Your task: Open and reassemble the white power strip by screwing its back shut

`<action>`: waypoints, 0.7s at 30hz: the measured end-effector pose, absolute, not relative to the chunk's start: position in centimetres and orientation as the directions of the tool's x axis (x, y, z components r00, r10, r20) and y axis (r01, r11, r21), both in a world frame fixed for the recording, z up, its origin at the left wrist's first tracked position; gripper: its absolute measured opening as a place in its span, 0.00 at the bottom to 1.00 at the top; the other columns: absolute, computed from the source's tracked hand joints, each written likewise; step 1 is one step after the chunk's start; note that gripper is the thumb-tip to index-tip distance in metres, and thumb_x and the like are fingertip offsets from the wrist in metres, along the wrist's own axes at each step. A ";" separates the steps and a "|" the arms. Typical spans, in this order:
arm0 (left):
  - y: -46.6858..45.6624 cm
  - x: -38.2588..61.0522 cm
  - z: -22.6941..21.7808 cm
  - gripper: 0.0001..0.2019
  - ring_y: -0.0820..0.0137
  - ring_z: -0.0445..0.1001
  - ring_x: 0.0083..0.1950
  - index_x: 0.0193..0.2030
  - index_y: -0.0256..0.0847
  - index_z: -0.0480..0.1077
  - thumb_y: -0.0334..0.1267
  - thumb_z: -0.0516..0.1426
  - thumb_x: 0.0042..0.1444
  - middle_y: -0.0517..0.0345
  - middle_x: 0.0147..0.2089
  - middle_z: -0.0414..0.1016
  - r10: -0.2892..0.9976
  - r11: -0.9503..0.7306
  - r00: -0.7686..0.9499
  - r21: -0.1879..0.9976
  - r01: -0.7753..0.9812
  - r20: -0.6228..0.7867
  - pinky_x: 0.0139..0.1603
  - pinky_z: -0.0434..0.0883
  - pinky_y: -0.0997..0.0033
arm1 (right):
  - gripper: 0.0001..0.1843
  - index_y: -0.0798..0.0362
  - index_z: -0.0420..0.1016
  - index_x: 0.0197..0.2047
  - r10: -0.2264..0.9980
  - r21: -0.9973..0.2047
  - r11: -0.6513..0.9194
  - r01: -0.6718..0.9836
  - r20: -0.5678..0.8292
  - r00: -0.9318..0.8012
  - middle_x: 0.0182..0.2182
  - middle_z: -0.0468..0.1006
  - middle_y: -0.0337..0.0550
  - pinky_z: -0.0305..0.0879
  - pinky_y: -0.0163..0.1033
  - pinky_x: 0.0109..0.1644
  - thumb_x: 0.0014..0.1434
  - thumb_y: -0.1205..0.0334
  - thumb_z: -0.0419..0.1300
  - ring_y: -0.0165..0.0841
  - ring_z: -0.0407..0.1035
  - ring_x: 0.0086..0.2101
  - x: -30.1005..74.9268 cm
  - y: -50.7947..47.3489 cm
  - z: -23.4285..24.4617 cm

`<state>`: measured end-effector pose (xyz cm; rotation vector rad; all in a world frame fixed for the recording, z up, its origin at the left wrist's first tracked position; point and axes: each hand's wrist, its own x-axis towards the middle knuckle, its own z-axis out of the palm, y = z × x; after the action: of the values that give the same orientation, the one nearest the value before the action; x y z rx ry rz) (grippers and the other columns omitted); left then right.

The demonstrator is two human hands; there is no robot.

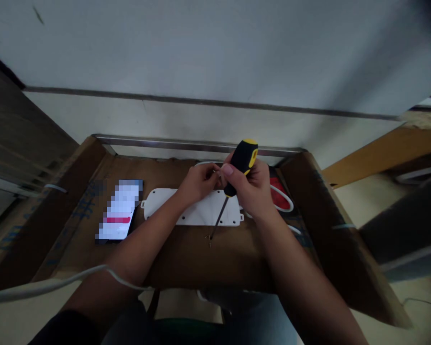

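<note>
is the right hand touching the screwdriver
Touching. The head view shows the right hand wrapped around the black and yellow handle of the screwdriver.

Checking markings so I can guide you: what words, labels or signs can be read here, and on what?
Nothing can be read as words.
Phone: screen pixelated, with a red bar; unreadable.
Cardboard box: blue printed characters, too blurred to read.
White power strip: no legible marking.
Black-and-yellow screwdriver handle: no legible marking.
</note>
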<state>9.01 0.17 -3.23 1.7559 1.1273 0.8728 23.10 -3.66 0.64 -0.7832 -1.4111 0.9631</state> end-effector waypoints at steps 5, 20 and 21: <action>0.5 9.1 -4.0 0.09 0.72 0.75 0.30 0.39 0.35 0.78 0.32 0.56 0.65 0.59 0.28 0.79 0.932 -0.233 0.346 0.909 0.347 0.106 0.33 0.67 0.75 | 0.26 0.52 0.69 0.30 0.900 -0.899 0.428 -0.089 0.433 -0.042 0.21 0.66 0.31 0.58 0.31 0.25 0.58 0.38 0.69 0.21 0.57 0.20 23.6 -3.3 0.3; 1.0 9.3 -5.3 0.09 0.73 0.74 0.29 0.43 0.35 0.79 0.34 0.56 0.66 0.57 0.30 0.80 0.919 -0.154 0.391 0.953 0.259 0.043 0.34 0.69 0.74 | 0.31 0.47 0.58 0.27 0.873 -0.853 0.479 -0.209 0.439 0.210 0.17 0.51 0.30 0.40 0.39 0.17 0.54 0.35 0.69 0.24 0.43 0.16 26.8 0.1 0.6; 1.0 9.4 -5.2 0.09 0.73 0.74 0.29 0.42 0.35 0.78 0.34 0.56 0.66 0.56 0.30 0.80 0.919 -0.143 0.392 0.957 0.251 0.034 0.34 0.69 0.74 | 0.30 0.47 0.58 0.27 0.871 -0.852 0.480 -0.211 0.431 0.237 0.17 0.51 0.30 0.39 0.39 0.17 0.54 0.35 0.69 0.24 0.42 0.15 27.0 0.3 0.5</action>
<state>9.35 0.98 -5.20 1.6387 1.0526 0.8267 26.98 0.32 0.54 -0.7522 -1.0788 0.8460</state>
